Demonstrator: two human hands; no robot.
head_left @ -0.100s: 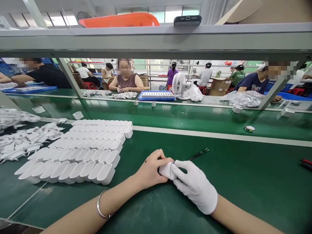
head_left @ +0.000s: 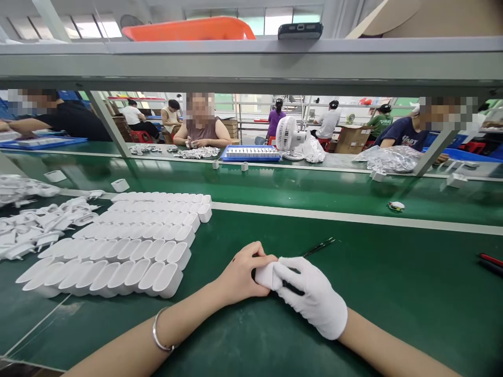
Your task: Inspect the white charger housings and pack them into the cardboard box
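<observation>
Bare left hand (head_left: pixel 244 273) grips a small white rounded plastic housing (head_left: pixel 265 276) between thumb and fingers; white-gloved right hand (head_left: pixel 316 301) pinches the housing's right end. Slender black tweezers (head_left: pixel 319 246) lie on the smooth green tabletop (head_left: pixel 404 283), just beyond the glove. Left side: rows of white oval open-topped plastic cups (head_left: pixel 168 280), then a heap of loose white plastic pieces (head_left: pixel 49 222).

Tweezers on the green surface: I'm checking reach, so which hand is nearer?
Right. The gloved right hand is just on the wearer's side of the tweezers; the bare left hand is farther off, to their left.
</observation>
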